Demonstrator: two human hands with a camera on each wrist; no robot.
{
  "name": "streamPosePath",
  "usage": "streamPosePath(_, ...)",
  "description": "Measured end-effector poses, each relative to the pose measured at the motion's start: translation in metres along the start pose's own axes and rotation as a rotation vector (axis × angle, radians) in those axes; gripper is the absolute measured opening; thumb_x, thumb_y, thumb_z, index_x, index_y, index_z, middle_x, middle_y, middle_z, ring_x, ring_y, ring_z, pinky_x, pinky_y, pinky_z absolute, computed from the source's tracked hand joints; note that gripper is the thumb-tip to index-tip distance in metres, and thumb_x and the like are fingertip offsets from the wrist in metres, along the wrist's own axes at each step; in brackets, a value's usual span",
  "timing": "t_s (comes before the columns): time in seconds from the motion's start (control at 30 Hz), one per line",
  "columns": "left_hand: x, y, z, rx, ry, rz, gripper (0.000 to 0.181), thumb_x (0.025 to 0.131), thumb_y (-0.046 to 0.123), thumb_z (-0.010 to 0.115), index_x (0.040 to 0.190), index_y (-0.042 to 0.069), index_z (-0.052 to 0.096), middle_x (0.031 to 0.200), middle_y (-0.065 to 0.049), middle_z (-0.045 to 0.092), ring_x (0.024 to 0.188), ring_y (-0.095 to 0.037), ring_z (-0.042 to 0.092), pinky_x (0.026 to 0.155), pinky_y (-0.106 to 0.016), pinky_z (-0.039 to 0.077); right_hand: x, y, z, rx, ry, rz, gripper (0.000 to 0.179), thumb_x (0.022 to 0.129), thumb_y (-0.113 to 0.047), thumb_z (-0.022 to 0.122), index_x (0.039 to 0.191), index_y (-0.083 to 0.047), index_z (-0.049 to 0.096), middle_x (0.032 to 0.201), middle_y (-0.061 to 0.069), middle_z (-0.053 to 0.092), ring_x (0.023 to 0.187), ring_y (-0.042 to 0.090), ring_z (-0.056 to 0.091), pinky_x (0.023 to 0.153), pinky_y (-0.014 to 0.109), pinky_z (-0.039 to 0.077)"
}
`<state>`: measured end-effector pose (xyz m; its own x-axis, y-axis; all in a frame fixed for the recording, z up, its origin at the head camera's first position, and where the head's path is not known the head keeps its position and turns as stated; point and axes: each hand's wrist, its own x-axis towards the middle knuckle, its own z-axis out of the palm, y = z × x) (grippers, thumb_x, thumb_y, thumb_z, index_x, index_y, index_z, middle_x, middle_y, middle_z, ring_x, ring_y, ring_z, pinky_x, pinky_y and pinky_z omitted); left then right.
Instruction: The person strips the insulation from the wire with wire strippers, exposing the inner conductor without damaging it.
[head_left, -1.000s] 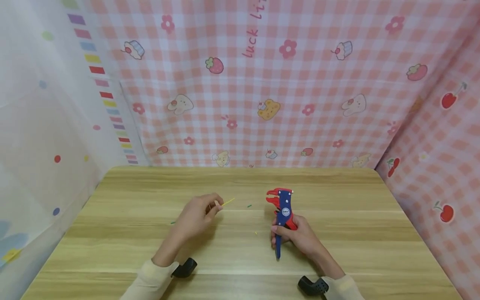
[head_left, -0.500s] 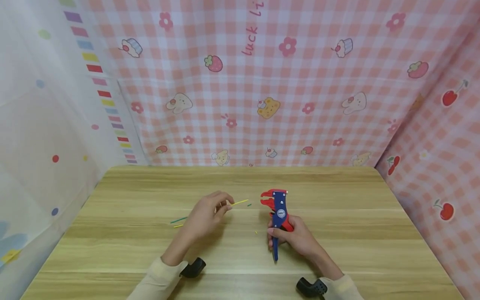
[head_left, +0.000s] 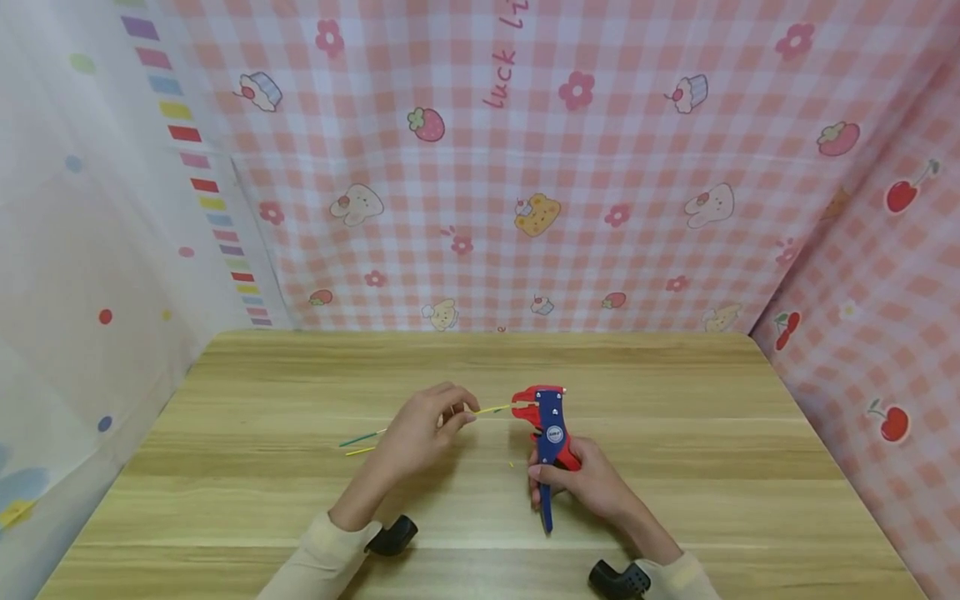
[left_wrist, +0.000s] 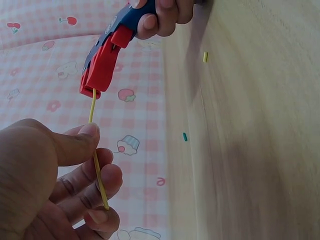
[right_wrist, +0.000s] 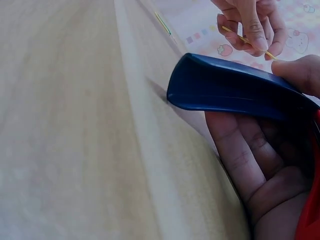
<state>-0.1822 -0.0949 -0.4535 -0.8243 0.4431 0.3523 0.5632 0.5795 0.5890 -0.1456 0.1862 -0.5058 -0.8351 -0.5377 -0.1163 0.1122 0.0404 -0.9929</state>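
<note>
My left hand (head_left: 423,425) pinches a thin yellow wire (left_wrist: 93,107) between thumb and fingers above the table. In the left wrist view the wire's far end meets the red jaws of a wire stripper (left_wrist: 102,67); how deep it sits is hidden. My right hand (head_left: 581,475) grips that blue-and-red wire stripper (head_left: 553,425) by its handles, with its head turned up and left. From the right wrist, its blue handle (right_wrist: 225,87) shows between thumb and fingers.
Behind my left hand a green wire (head_left: 360,438) and another yellow wire (head_left: 360,451) lie on the wooden table (head_left: 262,500). Small green (left_wrist: 185,136) and yellow offcuts (left_wrist: 205,57) lie near the middle. A checked curtain (head_left: 480,167) hangs behind the table.
My left hand has moved right with the yellow wire, uncovering the wires behind it. The stripper has come left and slightly down in my right hand, so wire and jaws are now together.
</note>
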Motion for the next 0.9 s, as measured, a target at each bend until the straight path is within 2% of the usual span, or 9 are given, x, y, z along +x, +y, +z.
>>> streamPosePath(0.27,-0.0012,0.0047,0.0031,-0.020,-0.036,-0.001,0.006,0.098,0.013,0.070,0.101,0.012,0.074,0.088,0.007,0.066,0.072,-0.004,0.053,0.063,-0.020,0.046,-0.0005,0.0018,0.0016,-0.018,-0.020,0.001,0.041,0.101,-0.020,0.066,0.120,0.014,0.053,0.097,0.019,0.071,0.080,0.020,0.074,0.081,0.034,0.061)
streamPosePath(0.5,-0.0014,0.0049,0.0073,-0.022,-0.040,-0.003,0.008,0.099,0.015,0.069,0.103,0.012,0.075,0.089,0.009,0.065,0.073,-0.005,0.053,0.064,-0.020,0.045,-0.0003,0.0015,0.0028,-0.034,-0.030,0.001,0.036,0.099,-0.016,0.067,0.117,0.012,0.054,0.094,0.018,0.071,0.078,0.020,0.073,0.080,0.033,0.061)
streamPosePath(0.73,-0.0013,0.0029,0.0083,-0.025,-0.026,0.002,0.007,0.099,0.014,0.068,0.102,0.014,0.075,0.088,0.010,0.065,0.073,-0.006,0.052,0.064,-0.021,0.046,0.0012,0.0036,0.0031,-0.065,-0.042,-0.051,0.029,0.098,-0.010,0.066,0.112,0.012,0.054,0.088,0.020,0.070,0.074,0.019,0.072,0.076,0.033,0.061)
streamPosePath(0.9,-0.0009,0.0031,0.0075,-0.027,-0.026,-0.002,0.007,0.098,0.015,0.069,0.102,0.014,0.075,0.088,0.009,0.065,0.073,-0.006,0.053,0.065,-0.021,0.046,0.0020,0.0055,0.0043,-0.088,-0.040,-0.086,0.023,0.096,-0.006,0.065,0.108,0.011,0.056,0.080,0.012,0.069,0.070,0.017,0.070,0.075,0.031,0.059)
